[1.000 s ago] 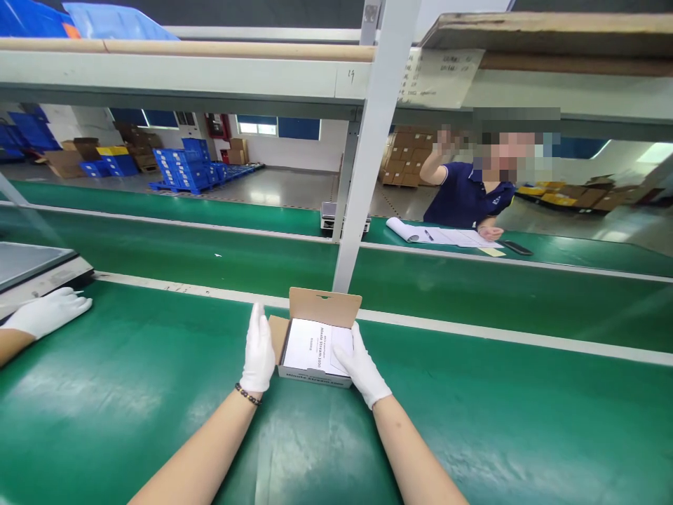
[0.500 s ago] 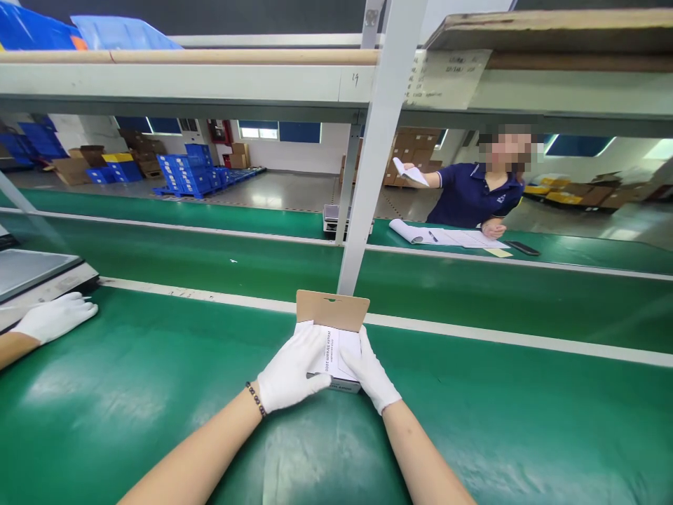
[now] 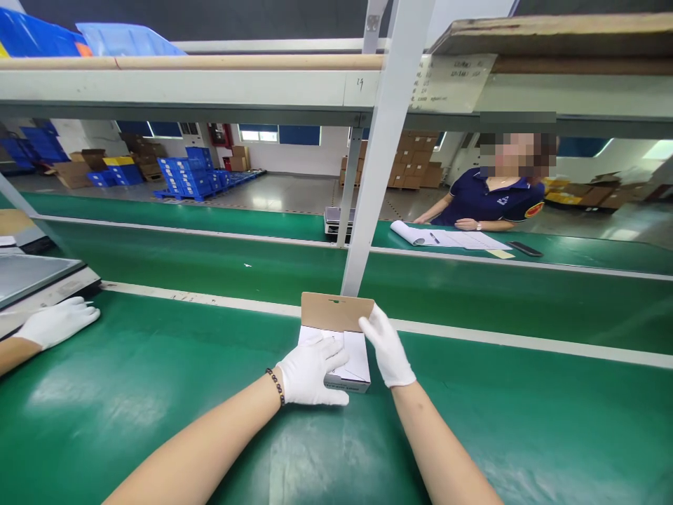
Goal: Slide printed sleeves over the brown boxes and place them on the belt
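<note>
A small cardboard box lies on the green work surface, its brown-lined flap standing up at the far side. White printed paper shows in its top. My left hand, in a white glove, rests flat across the paper with fingers stretched and thumb apart. At the flap's right edge is my right hand, also gloved; its fingertips are at the cardboard, and I cannot tell whether they pinch it.
A co-worker's gloved hand lies by a scale at left. A grey post rises behind the box to an overhead shelf. Across the belt, a person leans over papers beside a phone.
My right hand has moved from the box's right side up to the flap's edge. My left hand has slid slightly right over the paper. The person opposite has lowered the raised paper.
</note>
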Motion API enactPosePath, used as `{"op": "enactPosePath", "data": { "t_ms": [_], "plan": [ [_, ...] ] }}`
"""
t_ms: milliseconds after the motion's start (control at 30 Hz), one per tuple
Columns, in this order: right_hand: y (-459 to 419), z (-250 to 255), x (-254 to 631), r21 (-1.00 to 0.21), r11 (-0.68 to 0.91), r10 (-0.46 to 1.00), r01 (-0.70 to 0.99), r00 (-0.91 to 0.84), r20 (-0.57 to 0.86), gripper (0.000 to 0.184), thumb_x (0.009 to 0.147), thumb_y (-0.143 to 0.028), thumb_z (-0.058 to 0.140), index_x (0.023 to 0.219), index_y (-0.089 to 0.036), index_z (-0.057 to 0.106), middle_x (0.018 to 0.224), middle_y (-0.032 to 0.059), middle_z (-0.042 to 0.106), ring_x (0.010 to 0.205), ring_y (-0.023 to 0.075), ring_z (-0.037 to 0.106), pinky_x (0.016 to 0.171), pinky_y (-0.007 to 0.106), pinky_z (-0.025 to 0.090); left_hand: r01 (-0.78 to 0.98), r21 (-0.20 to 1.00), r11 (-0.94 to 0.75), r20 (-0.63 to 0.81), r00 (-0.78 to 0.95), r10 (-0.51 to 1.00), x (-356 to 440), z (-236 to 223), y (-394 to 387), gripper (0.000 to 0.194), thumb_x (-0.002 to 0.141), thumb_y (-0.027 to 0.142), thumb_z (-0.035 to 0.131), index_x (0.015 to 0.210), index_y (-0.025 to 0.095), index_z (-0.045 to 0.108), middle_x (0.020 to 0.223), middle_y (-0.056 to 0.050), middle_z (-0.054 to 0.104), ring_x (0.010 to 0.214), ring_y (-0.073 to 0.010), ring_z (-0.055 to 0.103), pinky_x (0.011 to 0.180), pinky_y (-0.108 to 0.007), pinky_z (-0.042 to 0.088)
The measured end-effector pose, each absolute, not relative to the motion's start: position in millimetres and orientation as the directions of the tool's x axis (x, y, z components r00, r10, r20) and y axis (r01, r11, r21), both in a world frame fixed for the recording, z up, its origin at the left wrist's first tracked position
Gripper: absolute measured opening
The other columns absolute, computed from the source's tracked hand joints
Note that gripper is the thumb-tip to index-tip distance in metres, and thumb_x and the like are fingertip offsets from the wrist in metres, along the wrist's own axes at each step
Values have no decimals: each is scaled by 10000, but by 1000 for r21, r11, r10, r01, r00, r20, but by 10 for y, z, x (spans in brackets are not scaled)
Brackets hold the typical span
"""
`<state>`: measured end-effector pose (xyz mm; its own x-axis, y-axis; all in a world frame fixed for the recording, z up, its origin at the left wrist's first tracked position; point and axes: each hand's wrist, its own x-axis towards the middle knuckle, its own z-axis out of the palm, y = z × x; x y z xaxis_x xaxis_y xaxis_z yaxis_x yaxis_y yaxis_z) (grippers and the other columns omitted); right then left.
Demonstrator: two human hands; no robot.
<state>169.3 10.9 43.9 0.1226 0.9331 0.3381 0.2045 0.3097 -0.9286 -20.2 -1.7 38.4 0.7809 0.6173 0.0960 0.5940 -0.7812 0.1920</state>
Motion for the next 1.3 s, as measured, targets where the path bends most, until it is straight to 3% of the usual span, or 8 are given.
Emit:
{"op": "enactPosePath", "data": {
  "t_ms": [133, 267, 367, 433, 700, 867, 1067, 1300],
  "plan": [
    [-103, 451, 1701, -974, 168, 951, 154, 236, 202, 425, 782, -597, 577, 883, -212, 727, 1160, 97, 688, 1157, 276, 582, 1062, 461, 388, 555, 298, -777, 140, 780, 610, -207, 429, -10, 659, 742, 574, 632, 1291, 219, 548, 1393, -102, 516, 1284, -343, 457, 1103, -478, 319],
    [-416, 114, 1647, -977, 67, 937, 204, 324, 132, 360, 707, -566, 666, 703, -208, 703, 1255, 121, 630, 1280, 314, 473, 1089, 476, 344, 264, 680, -684, 268, 778, 568, -272, 342, -63, 495, 835, 467, 554, 1300, 297, 552, 1370, -7, 557, 1284, -262, 489, 1102, -394, 359],
    [-515, -18, 1626, -972, 108, 928, 208, 330, 174, 362, 776, -548, 600, 858, -221, 732, 1293, 120, 604, 1275, 289, 486, 1087, 463, 361, 70, 898, -435, 370, 413, 832, -315, 165, -111, 497, 904, 535, 410, 1207, 201, 620, 1218, -76, 662, 1163, -268, 592, 1049, -422, 429],
    [-489, -19, 1638, -962, 173, 938, 213, 262, 226, 352, 820, -515, 564, 929, -228, 735, 1318, 109, 590, 1256, 267, 510, 1095, 443, 364, -1, 950, -311, 308, 145, 940, -323, 64, -110, 522, 920, 548, 370, 1149, 162, 636, 1144, -102, 691, 1093, -270, 630, 1024, -445, 454],
    [-124, -113, 1805, -918, 182, 958, 352, 147, 246, 374, 783, -412, 620, 1097, -221, 693, 1430, 118, 484, 1306, 270, 467, 1084, 433, 389, 270, 920, -286, 256, 143, 956, -282, 3, 93, 377, 834, 461, 581, 1096, 195, 642, 1141, -81, 678, 1096, -254, 617, 1034, -448, 445],
    [2, -199, 1856, -870, 244, 931, 428, 148, 333, 331, 791, -403, 606, 1062, -247, 717, 1351, 74, 570, 1239, 262, 537, 1075, 447, 415, 336, 909, -245, 286, -76, 955, -275, -146, 141, 619, 755, 451, 680, 1272, 169, 488, 1280, -133, 579, 1136, -266, 601, 965, -428, 502],
    [43, -197, 1898, -805, 284, 915, 522, 104, 390, 323, 803, -437, 591, 1039, -264, 729, 1267, 43, 635, 1158, 254, 601, 1029, 440, 475, 601, 741, -299, 343, 43, 938, -308, -191, 165, 470, 839, 429, 602, 1260, 229, 538, 1421, -85, 479, 1281, -252, 493, 1043, -385, 459],
    [37, -233, 1829, -697, 327, 869, 637, 86, 487, 358, 873, -410, 497, 1119, -239, 693, 1267, 63, 635, 1162, 245, 598, 1001, 423, 497, 665, 688, -292, 354, 45, 934, -305, -154, 177, 384, 843, 361, 603, 1204, 229, 598, 1406, -76, 504, 1217, -257, 553, 983, -401, 513]
  ]
}}
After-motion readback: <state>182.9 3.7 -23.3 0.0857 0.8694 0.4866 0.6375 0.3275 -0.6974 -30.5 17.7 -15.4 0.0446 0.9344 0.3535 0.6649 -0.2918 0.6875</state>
